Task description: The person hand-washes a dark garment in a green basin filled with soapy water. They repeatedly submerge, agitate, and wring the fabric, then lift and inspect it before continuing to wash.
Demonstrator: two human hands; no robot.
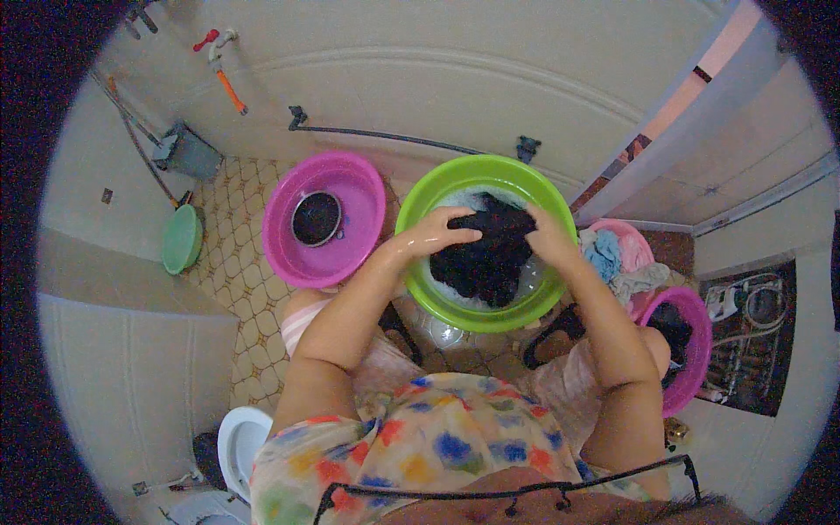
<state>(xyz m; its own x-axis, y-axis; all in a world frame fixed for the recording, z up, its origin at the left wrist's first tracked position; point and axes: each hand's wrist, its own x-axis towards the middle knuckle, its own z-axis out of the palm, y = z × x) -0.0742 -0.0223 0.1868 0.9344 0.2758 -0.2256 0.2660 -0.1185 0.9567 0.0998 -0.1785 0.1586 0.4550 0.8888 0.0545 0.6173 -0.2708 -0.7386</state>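
A wet black garment [486, 254] is bunched up over a lime green basin [420, 293], with soapy water and white suds around it. My left hand [440, 231] grips the cloth's upper left side, thumb and fingers closed on a fold. At the opposite side my right hand [549, 238] holds the cloth, its fingertips partly hidden in the black folds. Both hands are wet and stay inside the basin's rim. The garment's kind cannot be made out.
Left of the green basin stands a pink basin [363, 249] with a small round dark-looking container [316, 219] inside. On the right are a pink tub of clothes [604, 254] and a magenta basin [698, 350] with dark clothes. A tap [219, 54] juts from the wall.
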